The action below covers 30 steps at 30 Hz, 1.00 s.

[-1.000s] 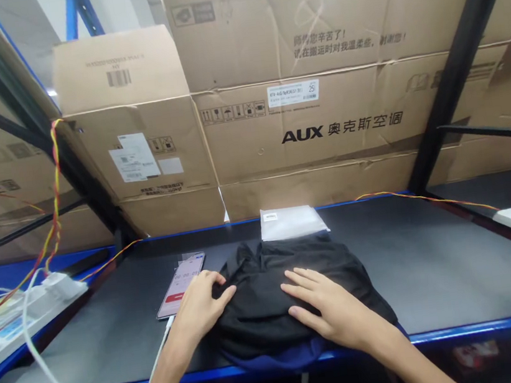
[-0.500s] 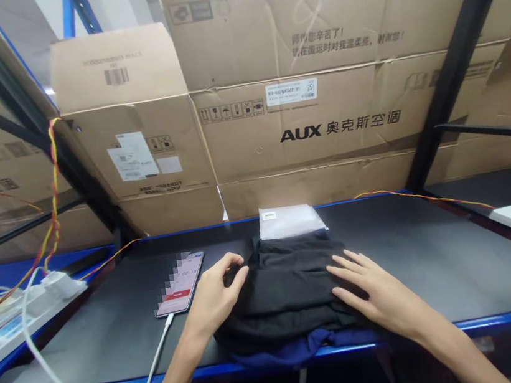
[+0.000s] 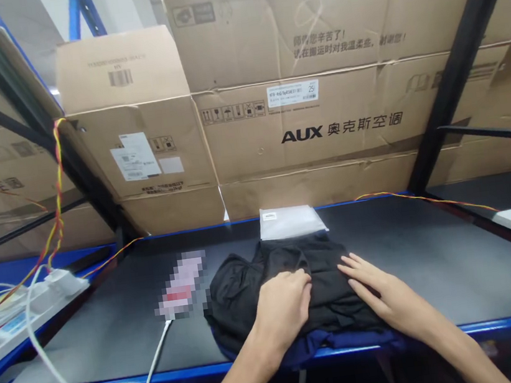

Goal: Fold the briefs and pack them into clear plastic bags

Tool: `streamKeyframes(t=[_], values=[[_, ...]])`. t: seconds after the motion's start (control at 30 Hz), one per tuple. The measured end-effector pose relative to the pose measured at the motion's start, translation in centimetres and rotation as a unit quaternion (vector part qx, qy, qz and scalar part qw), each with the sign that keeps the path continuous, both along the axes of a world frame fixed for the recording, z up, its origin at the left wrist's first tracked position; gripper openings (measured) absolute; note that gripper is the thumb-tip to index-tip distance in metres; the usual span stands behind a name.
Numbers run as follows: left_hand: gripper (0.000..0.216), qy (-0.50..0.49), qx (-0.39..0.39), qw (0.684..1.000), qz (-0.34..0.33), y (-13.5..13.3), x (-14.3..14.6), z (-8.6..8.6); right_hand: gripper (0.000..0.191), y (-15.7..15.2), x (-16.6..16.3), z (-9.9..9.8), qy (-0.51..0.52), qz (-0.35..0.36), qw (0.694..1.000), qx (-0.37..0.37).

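Black cloth (image 3: 328, 282) on the dark table (image 3: 417, 277), near the front edge, with blue cloth (image 3: 313, 343) under it. On top, left hand (image 3: 284, 307), fingers bent; too hidden to tell if pinching. Right hand (image 3: 383, 286) loose, fingers spread. Likely partly done: flatter on the right, bunched on the left.

Cardboard panels (image 3: 342, 104) behind a blue-edged black table (image 3: 435, 268)

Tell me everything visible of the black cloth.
The black cloth looks soft and matte, creased and bunched, with a rounded bulge at its left. It lies on the dark tabletop near the blue front edge, in front of a white packet; navy fabric shows along its front. The left hand, curled, is on its middle; the right hand rests open on its right side.
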<state>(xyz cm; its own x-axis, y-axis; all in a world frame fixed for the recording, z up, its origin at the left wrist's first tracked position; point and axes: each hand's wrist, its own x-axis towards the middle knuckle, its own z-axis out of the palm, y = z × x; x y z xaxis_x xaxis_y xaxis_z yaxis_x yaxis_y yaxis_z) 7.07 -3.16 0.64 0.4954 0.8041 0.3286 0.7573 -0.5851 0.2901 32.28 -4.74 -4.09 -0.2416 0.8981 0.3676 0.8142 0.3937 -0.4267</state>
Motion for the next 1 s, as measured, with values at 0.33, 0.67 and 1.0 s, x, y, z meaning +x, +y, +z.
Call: streamKeyframes(t=[0.33,0.67,1.0], values=[[0.023,-0.141,0.000,0.990,0.012,-0.8,-3.0,2.6,0.042,-0.2,-0.2,-0.3,-0.002,0.000,1.000,-0.022],[0.033,0.004,-0.113,0.980,0.165,0.8,-6.8,1.8,0.041,-0.2,-0.3,-0.1,-0.010,0.003,1.000,-0.014],[0.017,-0.087,-0.072,0.968,0.226,1.8,-2.0,3.9,0.046,-0.8,1.6,0.9,0.070,-0.001,0.996,-0.046]])
